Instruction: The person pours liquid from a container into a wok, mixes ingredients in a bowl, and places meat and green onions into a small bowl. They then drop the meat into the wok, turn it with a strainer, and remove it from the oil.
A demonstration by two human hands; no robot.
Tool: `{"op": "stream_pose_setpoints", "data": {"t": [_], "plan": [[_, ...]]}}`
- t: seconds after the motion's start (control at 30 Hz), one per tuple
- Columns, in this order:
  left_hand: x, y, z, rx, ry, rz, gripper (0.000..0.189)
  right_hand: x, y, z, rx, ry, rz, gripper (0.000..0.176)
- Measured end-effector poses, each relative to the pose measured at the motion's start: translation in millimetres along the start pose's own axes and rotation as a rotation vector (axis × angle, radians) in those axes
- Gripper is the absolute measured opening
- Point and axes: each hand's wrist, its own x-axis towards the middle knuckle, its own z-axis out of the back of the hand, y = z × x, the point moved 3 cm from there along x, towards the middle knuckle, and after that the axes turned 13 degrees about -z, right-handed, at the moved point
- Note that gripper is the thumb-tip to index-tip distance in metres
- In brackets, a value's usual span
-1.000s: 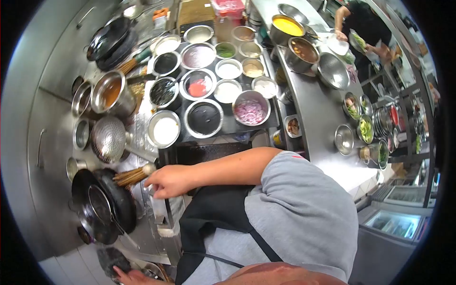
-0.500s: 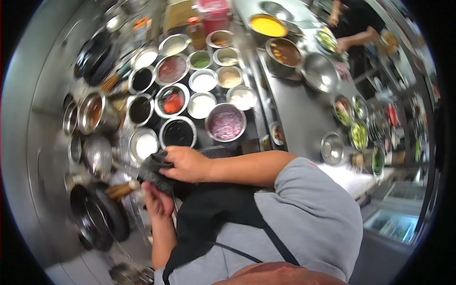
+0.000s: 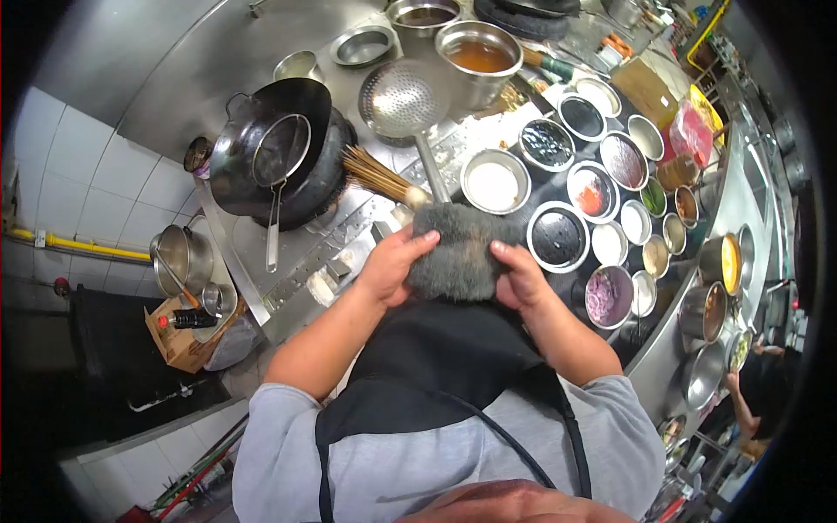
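A worn, fuzzy dark grey cloth (image 3: 458, 253) is stretched between my hands in front of the black apron. My left hand (image 3: 388, 266) grips its left edge with the thumb on top. Its right edge is in my right hand (image 3: 521, 275), also with the thumb on top; the fingers under the cloth are hidden. Just beyond the cloth lie a bamboo wok brush (image 3: 384, 177) and the handle of a large perforated skimmer (image 3: 405, 98). A bowl of white powder (image 3: 493, 181) and a bowl of dark liquid (image 3: 558, 235) stand near my right hand.
On the left, a wok (image 3: 231, 170) on the stove holds a wire strainer (image 3: 282, 152). Several seasoning bowls and a pot of chopped red onion (image 3: 603, 296) fill the right side. A pot of brown liquid (image 3: 478, 59) stands behind. Another person's arm (image 3: 743, 408) shows far right.
My view has swung left, bringing the wok and stove into sight. The bunched cloth is now spread flatter, with my hands moved apart to its two sides.
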Motion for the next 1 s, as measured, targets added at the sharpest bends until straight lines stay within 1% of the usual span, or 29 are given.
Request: {"op": "stream_pose_setpoints", "data": {"t": [0.07, 0.1, 0.13, 0.17, 0.2, 0.23, 0.27, 0.3, 0.33, 0.37, 0.4, 0.43, 0.47, 0.53, 0.6, 0.67, 0.73, 0.77, 0.8, 0.83, 0.87, 0.93, 0.97, 1.0], "plan": [[1, -8, 20, 0.007, 0.002, 0.010, 0.035, 19, -4, -13, -0.098, -0.013, 0.021, 0.048], [4, -13, 32, 0.086, -0.051, -0.044, 0.036, 30, 0, -22, -0.134, -0.082, 0.099, 0.045], [6, -18, 44, 0.161, -0.108, -0.094, 0.037, 42, 5, -26, -0.138, -0.082, 0.092, 0.045], [8, -25, 52, 0.291, -0.143, -0.196, 0.039, 53, 18, -25, -0.353, -0.231, 0.116, 0.042], [7, -26, 68, 0.284, -0.146, -0.192, 0.039, 63, 35, -22, -0.570, -0.382, 0.142, 0.041], [3, -25, 89, 0.367, -0.129, -0.171, 0.039, 78, 60, 0, -0.928, -0.647, 0.136, 0.038], [0, -28, 106, 0.451, -0.108, -0.153, 0.039, 82, 89, -27, -1.034, -0.695, 0.389, 0.036], [-8, -35, 109, 0.515, 0.010, -0.106, 0.038, 101, 119, -14, -0.989, -0.693, 0.350, 0.035], [-17, -41, 111, 0.577, 0.125, -0.058, 0.037, 120, 155, -9, -0.969, -0.685, 0.463, 0.034], [-26, -43, 117, 0.625, 0.099, -0.021, 0.036, 136, 198, -6, -1.097, -0.782, 0.590, 0.035], [-38, -43, 122, 0.673, 0.064, 0.020, 0.036, 140, 234, -34, -1.144, -0.962, 0.752, 0.038], [-47, -43, 132, 0.672, -0.094, 0.016, 0.035, 169, 288, -12, -1.299, -1.004, 0.954, 0.039], [-61, -39, 141, 0.672, -0.255, 0.015, 0.035, 179, 325, -34, -1.318, -1.025, 0.973, 0.040], [-93, -21, 164, 0.642, -0.583, 0.092, 0.034, 229, 405, -32, -1.421, -1.191, 1.018, 0.043], [-124, -6, 176, 0.922, -0.676, 0.322, 0.035, 296, 475, -11, -1.500, -1.362, 0.922, 0.045], [-156, 13, 181, 0.990, -0.750, 0.488, 0.040, 350, 511, 1, -1.538, -1.312, 0.835, 0.045], [-211, 54, 215, 1.437, -0.467, 0.712, 0.041, 400, 525, 18, -1.595, -1.289, 0.779, 0.045], [-214, 56, 205, 1.427, -0.484, 0.726, 0.041, 420, 524, 23, -1.663, -1.243, 0.726, 0.045], [-223, 57, 197, 1.239, -0.691, 0.846, 0.041, 436, 523, 27, -1.730, -1.202, 0.671, 0.045], [-230, 57, 189, 1.038, -0.884, 0.955, 0.041, 449, 518, 31, -1.802, -1.097, 0.626, 0.046], [-233, 59, 186, 1.027, -0.885, 0.969, 0.041, 460, 518, 37, -1.810, -1.091, 0.609, 0.046], [-245, 65, 187, 0.868, -0.973, 0.911, 0.039, 479, 512, 43, -1.892, -0.906, 0.542, 0.047], [-255, 68, 192, 0.864, -0.973, 0.917, 0.039, 481, 512, 44, -1.876, -0.881, 0.574, 0.048], [-257, 69, 199, 1.043, -0.789, 0.714, 0.039, 480, 511, 46, -1.878, -0.881, 0.571, 0.048]]}}
